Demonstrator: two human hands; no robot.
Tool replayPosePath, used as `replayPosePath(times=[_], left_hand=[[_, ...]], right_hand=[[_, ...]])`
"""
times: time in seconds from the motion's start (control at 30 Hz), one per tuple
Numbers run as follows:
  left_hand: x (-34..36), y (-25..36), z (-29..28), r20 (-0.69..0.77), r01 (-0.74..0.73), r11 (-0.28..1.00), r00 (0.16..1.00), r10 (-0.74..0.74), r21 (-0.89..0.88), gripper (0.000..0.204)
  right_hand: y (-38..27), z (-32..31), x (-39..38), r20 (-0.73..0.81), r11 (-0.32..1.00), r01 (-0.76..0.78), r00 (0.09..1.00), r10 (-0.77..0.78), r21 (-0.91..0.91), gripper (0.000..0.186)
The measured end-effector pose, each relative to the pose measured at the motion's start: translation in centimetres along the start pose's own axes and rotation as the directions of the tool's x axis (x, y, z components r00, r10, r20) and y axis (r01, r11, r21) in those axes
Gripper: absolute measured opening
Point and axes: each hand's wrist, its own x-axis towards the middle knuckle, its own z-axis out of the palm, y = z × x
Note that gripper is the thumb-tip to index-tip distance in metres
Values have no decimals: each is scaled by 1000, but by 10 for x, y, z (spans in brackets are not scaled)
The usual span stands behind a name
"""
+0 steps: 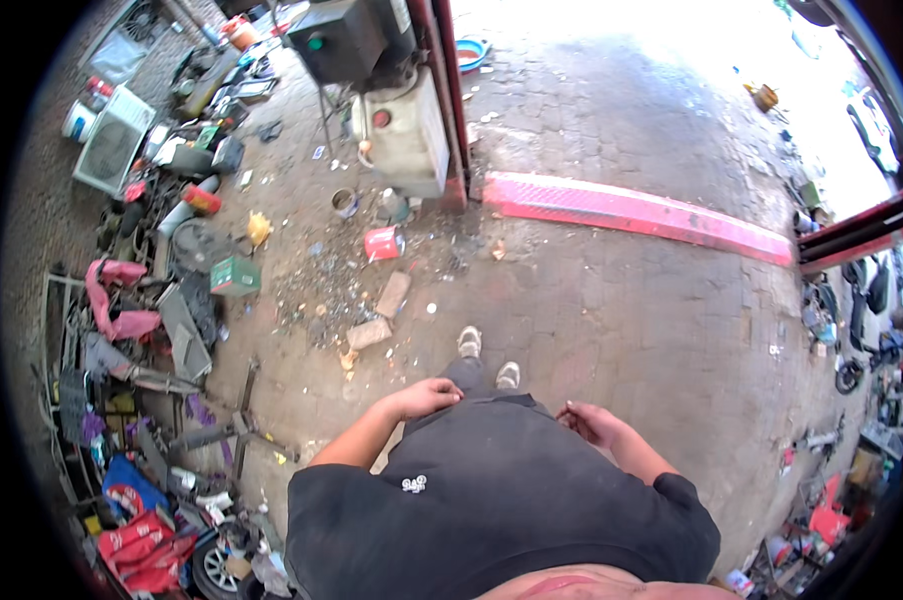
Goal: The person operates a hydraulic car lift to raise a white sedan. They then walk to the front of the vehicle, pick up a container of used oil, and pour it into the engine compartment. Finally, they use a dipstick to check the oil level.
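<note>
While the person stands on the paved floor (621, 330), both hands hang beside a black shirt (511, 490).
The left hand (429, 397) is at the shirt's front left edge, its fingers curled and close together; the right hand (593, 425) is at the other side, fingers bent, and whether either grips anything (cloth or some small piece) I cannot tell. The shirt, worn by the person, spreads between the hands, with two shoes (469, 342) showing beyond it. Ahead and to the left, two bricks (369, 333) lie close together, a red tin (380, 243) farther off. A red beam (636, 220) crosses the floor between a red post (453, 110) and a second post (861, 237). Along the left are a green box (234, 276), a metal stand (239, 427), a red bag (146, 550) and a wheel (214, 568).
</note>
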Motion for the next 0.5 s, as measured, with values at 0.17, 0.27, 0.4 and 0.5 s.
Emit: replayPosePath(times=[0.17, 0.27, 0.4, 0.5], left_hand=[[24, 4, 61, -84, -187, 964, 981, 174, -188, 21], [24, 31, 74, -127, -128, 990, 983, 135, 60, 33], [41, 27, 76, -212, -111, 985, 968, 137, 131, 35], [51, 25, 67, -279, -123, 987, 949, 147, 102, 36]], right_hand=[[-36, 30, -47, -105, 856, 17, 991, -83, -517, 37], [-28, 37, -48, -226, 722, 45, 935, -275, -691, 35], [-39, 52, -18, -104, 481, 255, 792, -601, -839, 30], [-68, 94, 2, -36, 509, 415, 748, -663, -754, 23]])
